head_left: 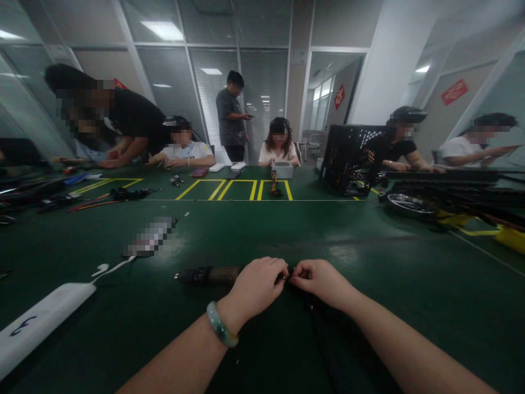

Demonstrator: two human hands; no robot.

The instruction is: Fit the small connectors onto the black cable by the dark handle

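Note:
Both of my hands meet over the green table, fingertips almost touching. My left hand [260, 282], with a green bangle [221, 324] at its wrist, is closed in a pinch and covers one end of a dark cylindrical tool [211, 276]. That tool lies crosswise, a small metal tip pointing left. Close against it, my right hand [320, 280] is closed too, thumb and forefinger pressed together. A tiny dark piece with a shiny spot shows between the fingertips, too small to name. Beneath my right hand a black cable-like strip [322, 339] runs toward me.
A white power strip [45, 323] lies at left with a cable to a blurred device [151, 238]. Across the green table [246, 224] are wire bundles [118, 196], a black computer case [348, 158] and a wheel-like part [410, 203]. Several people sit or stand beyond.

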